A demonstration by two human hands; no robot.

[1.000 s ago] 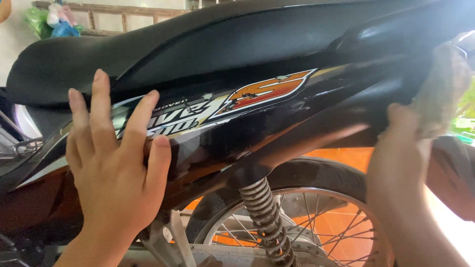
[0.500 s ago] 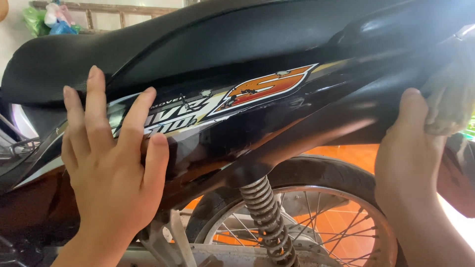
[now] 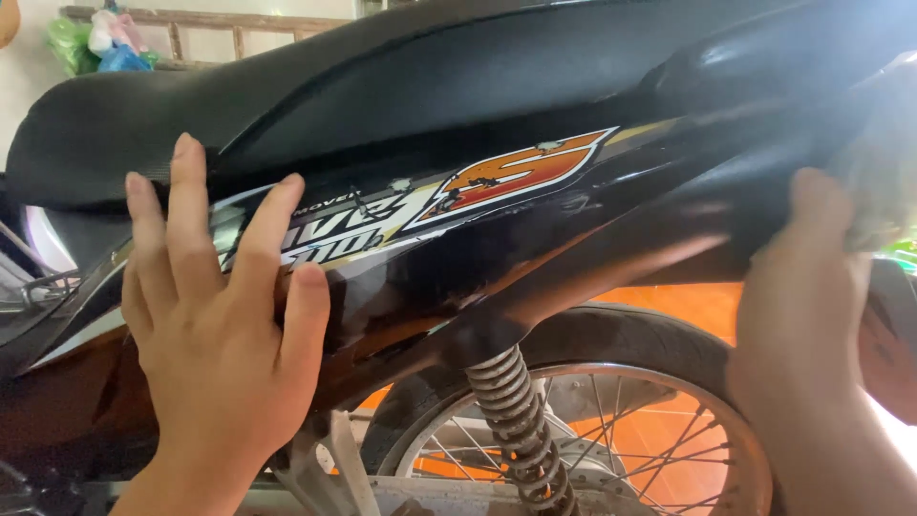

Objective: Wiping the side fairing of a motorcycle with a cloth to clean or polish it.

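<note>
No bin or box near your hands; the only container-like things are the bags (image 3: 95, 48), green and blue, on the wooden rack (image 3: 210, 21) at top left, far behind the motorbike. What they hold cannot be told.

The black side panel (image 3: 535, 239) of the motorbike fills the middle of the view, glossy, running from lower left up to the right edge. An orange and silver decal (image 3: 449, 191) lies along it, chipped in spots. The black seat (image 3: 382, 86) sits directly above the panel. Below it: the coil shock absorber (image 3: 516, 420), tilted, and behind that the spoked rear wheel (image 3: 611, 420) with its tire (image 3: 621, 334). Orange floor shows through the spokes.

Nothing stands between you and the panel.

Your left hand (image 3: 224, 344) lies flat on the front part of the panel, palm down, fingers (image 3: 191, 220) straight and spread, pointing up toward the seat edge. The fingers are released, pressing, gripping nothing. The wrist comes in from the bottom edge.

Your right hand (image 3: 802, 306) is at the rear end of the panel, back of the hand toward you, fingers curled around a pale cloth (image 3: 884, 182) held against the tail section. The cloth is blurred and partly cut off by the right edge. The forearm rises from the lower right corner.
</note>
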